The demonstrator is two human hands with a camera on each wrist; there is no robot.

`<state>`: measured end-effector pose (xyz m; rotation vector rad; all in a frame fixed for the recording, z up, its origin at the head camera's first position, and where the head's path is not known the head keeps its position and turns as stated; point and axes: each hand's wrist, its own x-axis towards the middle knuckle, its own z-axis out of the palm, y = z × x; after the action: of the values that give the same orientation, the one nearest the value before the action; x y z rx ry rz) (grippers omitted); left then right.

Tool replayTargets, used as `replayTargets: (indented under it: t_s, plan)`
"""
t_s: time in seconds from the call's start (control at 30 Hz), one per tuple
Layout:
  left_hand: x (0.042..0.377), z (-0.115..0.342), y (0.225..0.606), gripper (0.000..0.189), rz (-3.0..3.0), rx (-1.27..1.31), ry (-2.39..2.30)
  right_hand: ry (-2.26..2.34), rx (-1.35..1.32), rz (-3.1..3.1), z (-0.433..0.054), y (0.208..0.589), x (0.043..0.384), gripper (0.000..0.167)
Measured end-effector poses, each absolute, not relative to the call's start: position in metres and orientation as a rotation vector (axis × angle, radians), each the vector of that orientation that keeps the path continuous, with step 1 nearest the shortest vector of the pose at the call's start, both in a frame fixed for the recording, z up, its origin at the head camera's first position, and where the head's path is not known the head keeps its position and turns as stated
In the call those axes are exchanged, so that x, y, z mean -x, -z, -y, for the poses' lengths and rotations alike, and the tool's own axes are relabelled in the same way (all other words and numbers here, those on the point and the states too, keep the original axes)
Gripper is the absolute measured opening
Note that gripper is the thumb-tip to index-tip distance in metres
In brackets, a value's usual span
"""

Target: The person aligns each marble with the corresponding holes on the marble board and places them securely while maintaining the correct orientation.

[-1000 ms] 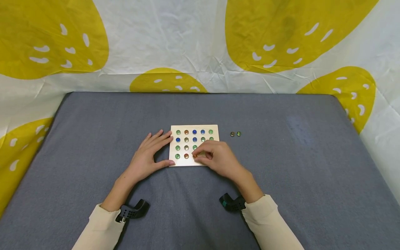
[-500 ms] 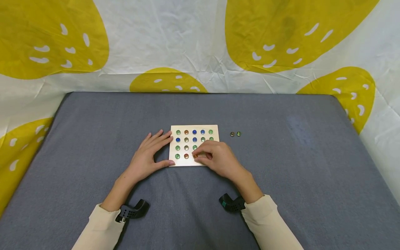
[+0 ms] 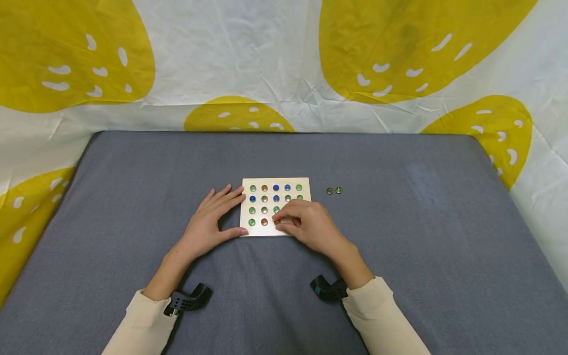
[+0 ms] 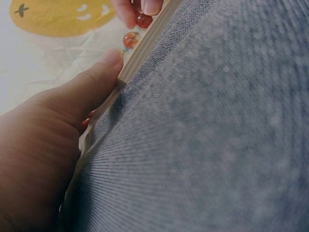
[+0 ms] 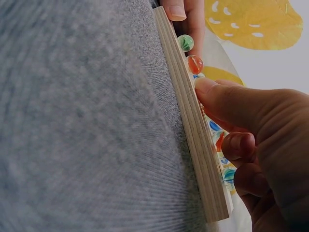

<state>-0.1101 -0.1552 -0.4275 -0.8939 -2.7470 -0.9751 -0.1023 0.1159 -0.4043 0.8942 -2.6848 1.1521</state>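
A pale wooden board [image 3: 258, 204] lies on the cloth with rows of glass marbles in it, green, blue, orange and clear brownish. My left hand [image 3: 201, 224] is spread along its left side, fingertips at the upper left corner and thumb on the lower left. With thumb and forefinger, my right hand [image 3: 317, 229] pinches an orange marble [image 3: 277, 222] in the row nearest me; it also shows in the left wrist view [image 4: 144, 20]. The thumb hides it in the right wrist view, where a green marble [image 5: 185, 43] and an orange-red marble [image 5: 195, 64] sit farther along. My right hand covers the board's lower right.
Two loose marbles, one brownish [image 3: 330, 191] and one green [image 3: 339, 190], lie side by side on the grey cloth [image 3: 399, 222] right of the board. A white curtain with yellow shapes [image 3: 239, 114] hangs behind the table.
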Motion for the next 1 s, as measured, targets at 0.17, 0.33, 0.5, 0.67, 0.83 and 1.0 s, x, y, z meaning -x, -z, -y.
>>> replayTargets:
  t_s: [0.17, 0.33, 0.5, 0.67, 0.83, 1.0]
  plan:
    - [0.11, 0.1554, 0.4275, 0.08, 2.744, 0.896, 0.972, -1.152, -0.896, 2.682, -0.1162, 0.4046, 0.1022, 0.013]
    - [0.1099, 0.1552, 0.4273, 0.08, 2.746, 0.897, 0.972, -1.153, -0.905, 2.676, -0.1162, 0.4046, 0.1027, 0.013]
    - [0.1094, 0.1551, 0.4271, 0.08, 2.751, 0.895, 0.971, -1.154, -0.914, 2.669, -0.1164, 0.4054, 0.1031, 0.014]
    - [0.1091, 0.1547, 0.4263, 0.08, 2.756, 0.892, 0.971, -1.171, -0.924, 2.651, -0.1171, 0.4062, 0.1034, 0.014]
    - [0.1093, 0.1546, 0.4263, 0.08, 2.752, 0.892, 0.973, -1.248, -0.94, 2.593, -0.1192, 0.4065, 0.1053, 0.014]
    - [0.1096, 0.1544, 0.4267, 0.08, 2.747, 0.899, 0.968, -1.351, -0.958, 2.517, -0.1237, 0.4047, 0.1075, 0.016]
